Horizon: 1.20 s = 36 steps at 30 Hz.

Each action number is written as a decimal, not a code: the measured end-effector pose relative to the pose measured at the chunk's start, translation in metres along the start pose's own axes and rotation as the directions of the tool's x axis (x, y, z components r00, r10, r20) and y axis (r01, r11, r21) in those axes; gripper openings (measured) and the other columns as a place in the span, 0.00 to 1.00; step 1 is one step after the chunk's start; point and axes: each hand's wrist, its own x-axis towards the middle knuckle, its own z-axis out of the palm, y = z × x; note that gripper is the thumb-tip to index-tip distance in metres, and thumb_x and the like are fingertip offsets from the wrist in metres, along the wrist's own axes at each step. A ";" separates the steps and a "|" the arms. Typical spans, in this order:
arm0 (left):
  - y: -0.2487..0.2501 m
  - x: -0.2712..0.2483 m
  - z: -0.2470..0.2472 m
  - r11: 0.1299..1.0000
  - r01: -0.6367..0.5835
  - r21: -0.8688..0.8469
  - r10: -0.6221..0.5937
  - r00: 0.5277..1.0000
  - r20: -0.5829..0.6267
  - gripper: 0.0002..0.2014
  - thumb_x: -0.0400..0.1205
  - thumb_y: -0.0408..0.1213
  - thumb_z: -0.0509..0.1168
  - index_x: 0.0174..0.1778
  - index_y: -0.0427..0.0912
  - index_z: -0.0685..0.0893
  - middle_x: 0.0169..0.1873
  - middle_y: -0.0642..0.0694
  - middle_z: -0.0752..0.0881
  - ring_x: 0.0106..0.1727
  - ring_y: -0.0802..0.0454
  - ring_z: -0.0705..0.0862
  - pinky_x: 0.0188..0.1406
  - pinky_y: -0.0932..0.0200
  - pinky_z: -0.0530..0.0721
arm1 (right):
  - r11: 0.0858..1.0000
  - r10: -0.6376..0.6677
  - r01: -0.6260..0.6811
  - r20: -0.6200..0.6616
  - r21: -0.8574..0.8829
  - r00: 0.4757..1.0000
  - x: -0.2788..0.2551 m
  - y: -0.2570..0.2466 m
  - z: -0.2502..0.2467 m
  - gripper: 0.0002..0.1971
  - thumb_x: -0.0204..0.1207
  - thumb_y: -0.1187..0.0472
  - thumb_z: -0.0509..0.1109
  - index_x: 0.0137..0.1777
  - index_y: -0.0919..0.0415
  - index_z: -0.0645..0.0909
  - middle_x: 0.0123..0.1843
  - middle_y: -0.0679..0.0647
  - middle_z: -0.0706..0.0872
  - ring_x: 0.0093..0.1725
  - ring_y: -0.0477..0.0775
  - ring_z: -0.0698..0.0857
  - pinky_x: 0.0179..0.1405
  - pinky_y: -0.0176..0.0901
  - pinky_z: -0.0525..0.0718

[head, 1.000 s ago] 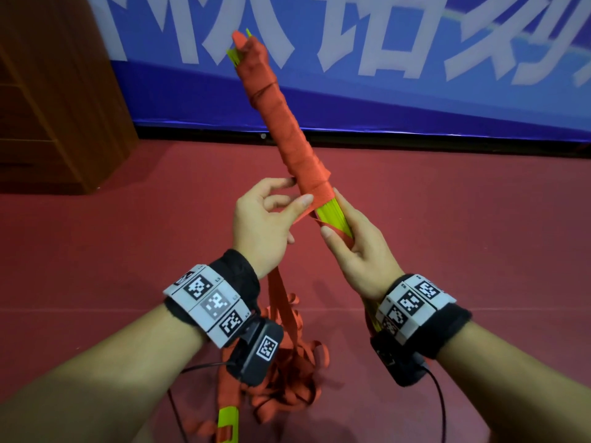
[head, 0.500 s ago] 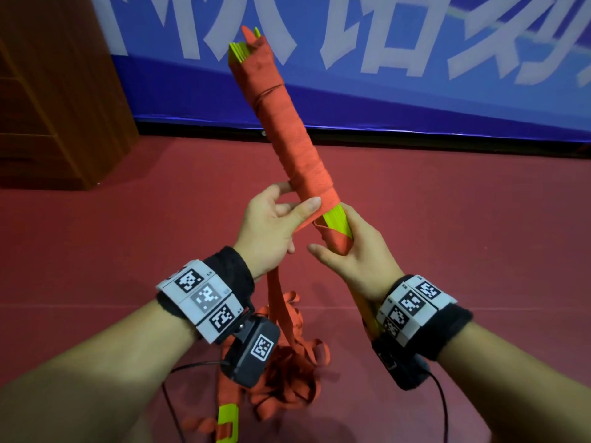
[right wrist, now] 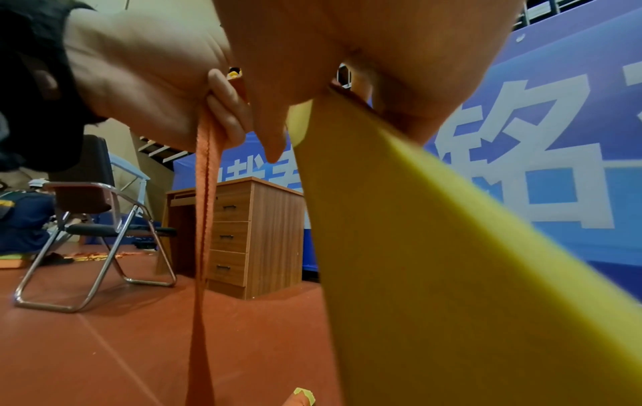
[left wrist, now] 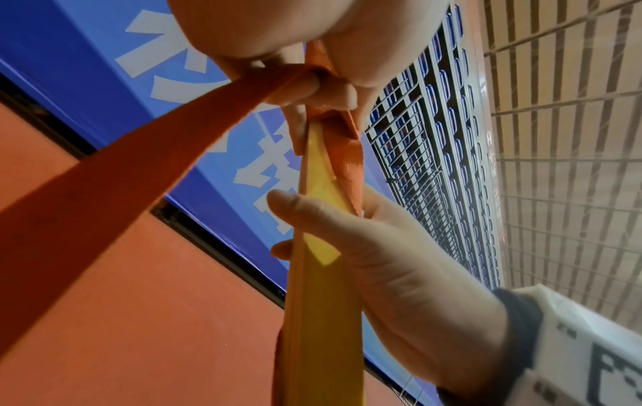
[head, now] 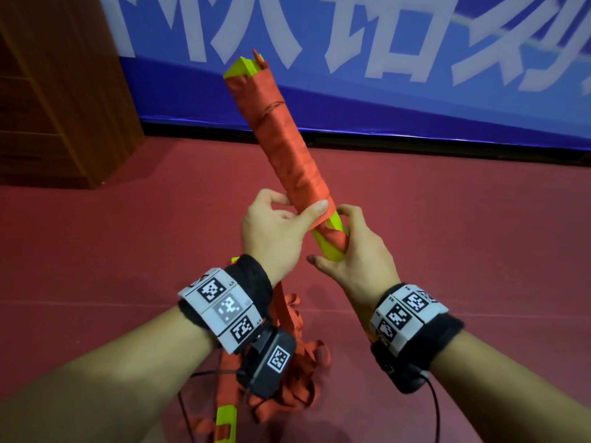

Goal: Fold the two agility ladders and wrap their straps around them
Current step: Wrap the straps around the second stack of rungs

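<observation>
red floor [head: 447, 251] lies under a loose second ladder [head: 287, 372], well below the hands. folded ladder bundle [head: 281, 142] slants up and away to the left, its bare yellow lower end nearest the person. right hand [head: 355, 251] curls round that end; left hand [head: 275, 228] pinches the orange strap [left wrist: 114, 175] just above, ready for the next turn.

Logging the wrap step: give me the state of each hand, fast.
Left hand: closed, pinching the orange strap against the ladder bundle.
Right hand: closed, gripping the bundle's yellow lower end.
</observation>
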 end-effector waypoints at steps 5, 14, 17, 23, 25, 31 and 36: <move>-0.001 -0.003 0.000 1.000 0.023 0.004 -0.023 1.000 0.002 0.25 0.68 0.58 0.83 0.43 0.46 0.78 0.21 0.51 0.84 0.24 0.53 0.81 0.33 0.54 0.77 | 1.000 -0.003 0.003 -0.013 -0.030 1.000 -0.001 0.000 -0.002 0.32 0.67 0.47 0.83 0.57 0.39 0.60 0.48 0.43 0.82 0.45 0.55 0.86 0.40 0.52 0.83; 0.008 -0.010 0.000 0.999 0.024 -0.046 -0.022 0.999 0.038 0.22 0.74 0.50 0.81 0.48 0.42 0.76 0.20 0.50 0.83 0.17 0.53 0.77 0.29 0.53 0.77 | 0.996 -0.010 -0.001 -0.129 -0.089 0.992 0.000 -0.003 -0.010 0.33 0.66 0.48 0.81 0.64 0.40 0.62 0.54 0.40 0.82 0.48 0.49 0.84 0.40 0.48 0.79; 0.010 -0.011 0.000 0.999 0.014 -0.035 -0.012 0.999 0.053 0.20 0.75 0.49 0.80 0.48 0.44 0.76 0.24 0.49 0.86 0.17 0.51 0.80 0.28 0.55 0.77 | 0.994 -0.042 0.023 -0.171 -0.108 0.984 -0.001 -0.003 -0.011 0.34 0.65 0.49 0.82 0.63 0.38 0.63 0.57 0.41 0.78 0.52 0.49 0.82 0.41 0.48 0.80; 0.013 -0.012 -0.001 0.999 -0.028 -0.032 0.030 0.996 0.082 0.16 0.79 0.42 0.78 0.54 0.43 0.79 0.33 0.46 0.92 0.17 0.51 0.79 0.23 0.59 0.78 | 0.993 -0.043 0.018 -0.224 -0.114 0.974 0.000 0.003 -0.015 0.30 0.65 0.47 0.82 0.63 0.42 0.70 0.54 0.39 0.78 0.54 0.47 0.82 0.44 0.47 0.80; 0.012 -0.012 -0.001 0.999 -0.028 -0.044 0.032 0.996 0.084 0.15 0.79 0.40 0.78 0.54 0.43 0.79 0.34 0.46 0.92 0.16 0.52 0.77 0.21 0.61 0.76 | 0.994 -0.036 0.012 -0.222 -0.110 0.974 0.000 0.004 -0.016 0.29 0.68 0.46 0.82 0.65 0.45 0.73 0.55 0.41 0.81 0.54 0.48 0.84 0.47 0.49 0.82; 0.011 -0.011 0.000 0.997 -0.027 -0.075 0.032 0.997 0.071 0.15 0.80 0.38 0.78 0.54 0.40 0.80 0.35 0.44 0.92 0.14 0.54 0.74 0.17 0.63 0.73 | 0.999 -0.044 0.036 -0.265 -0.035 0.963 0.001 0.006 -0.017 0.25 0.71 0.49 0.81 0.68 0.46 0.80 0.56 0.46 0.87 0.57 0.54 0.87 0.53 0.56 0.86; 0.010 -0.013 0.001 0.995 -0.010 -0.100 0.016 0.998 0.065 0.14 0.80 0.40 0.77 0.57 0.43 0.82 0.35 0.46 0.92 0.15 0.54 0.75 0.17 0.63 0.73 | 0.993 0.015 0.017 -0.275 0.115 0.961 0.002 0.006 -0.015 0.24 0.72 0.52 0.82 0.68 0.45 0.81 0.56 0.44 0.88 0.57 0.53 0.88 0.57 0.59 0.86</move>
